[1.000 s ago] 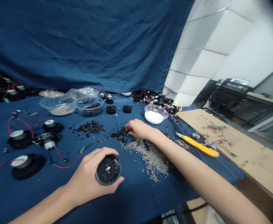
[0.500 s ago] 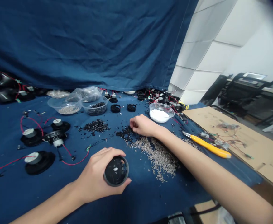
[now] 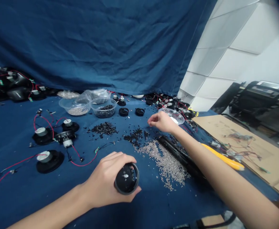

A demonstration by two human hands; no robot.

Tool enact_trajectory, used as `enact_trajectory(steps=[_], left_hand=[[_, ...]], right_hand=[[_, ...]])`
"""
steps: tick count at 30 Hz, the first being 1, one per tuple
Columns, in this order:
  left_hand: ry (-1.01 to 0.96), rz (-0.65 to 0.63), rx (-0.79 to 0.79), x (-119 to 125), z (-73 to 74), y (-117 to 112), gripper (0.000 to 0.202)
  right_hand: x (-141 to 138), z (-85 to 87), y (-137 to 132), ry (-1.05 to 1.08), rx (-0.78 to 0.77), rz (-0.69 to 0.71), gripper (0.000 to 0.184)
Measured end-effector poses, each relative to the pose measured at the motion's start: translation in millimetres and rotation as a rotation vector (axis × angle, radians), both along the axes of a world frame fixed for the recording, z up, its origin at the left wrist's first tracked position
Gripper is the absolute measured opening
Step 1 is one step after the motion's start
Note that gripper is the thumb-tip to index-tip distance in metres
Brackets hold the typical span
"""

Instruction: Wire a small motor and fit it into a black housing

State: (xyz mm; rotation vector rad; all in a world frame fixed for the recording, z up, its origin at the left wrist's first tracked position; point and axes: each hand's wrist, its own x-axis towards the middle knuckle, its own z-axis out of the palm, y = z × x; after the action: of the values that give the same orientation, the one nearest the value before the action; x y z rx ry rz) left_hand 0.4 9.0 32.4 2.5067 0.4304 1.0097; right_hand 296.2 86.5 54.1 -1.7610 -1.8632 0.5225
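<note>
My left hand [image 3: 108, 179] is wrapped round a round black plastic housing [image 3: 127, 178] resting on the blue cloth [image 3: 20, 194], its open face turned toward me. My right hand [image 3: 161, 122] is lifted above the cloth, fingers pinched together near a clear bowl of white bits [image 3: 174, 116]; whatever they hold is too small to make out. Below it lie a scatter of small black parts [image 3: 136, 136] and a long spread of small silver screws [image 3: 164, 160].
Black motor discs with red wires [image 3: 49, 159] lie at left. Two clear bowls [image 3: 91, 108] and a black screw pile [image 3: 103, 128] sit farther back. A yellow-handled tool [image 3: 225, 159] lies right, beside a cardboard sheet [image 3: 244, 140]. A blue curtain hangs behind.
My right hand has lifted from the black parts pile and moved right and back toward the bowl of white bits. The left hand keeps its hold on the housing.
</note>
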Motion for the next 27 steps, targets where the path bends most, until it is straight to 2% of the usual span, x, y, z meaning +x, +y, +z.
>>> enact_trajectory(steps=[5, 8, 15, 27], left_hand=[[-0.006, 0.003, 0.001, 1.0, -1.0, -0.2, 0.045], [-0.005, 0.006, -0.013, 1.1, -4.1, 0.1, 0.044], [-0.002, 0.012, -0.027, 1.3, -4.3, 0.4, 0.045], [0.005, 0.016, -0.029, 1.0, -3.8, 0.8, 0.045]], right_hand=[[13.8, -20.8, 2.1, 0.131, -0.161, -0.077, 0.014], [18.3, -26.5, 2.3, 0.182, -0.221, -0.117, 0.020], [19.3, -26.3, -1.4, 0.261, -0.300, -0.131, 0.038], [17.2, -23.1, -4.3, 0.294, -0.248, -0.074, 0.038]])
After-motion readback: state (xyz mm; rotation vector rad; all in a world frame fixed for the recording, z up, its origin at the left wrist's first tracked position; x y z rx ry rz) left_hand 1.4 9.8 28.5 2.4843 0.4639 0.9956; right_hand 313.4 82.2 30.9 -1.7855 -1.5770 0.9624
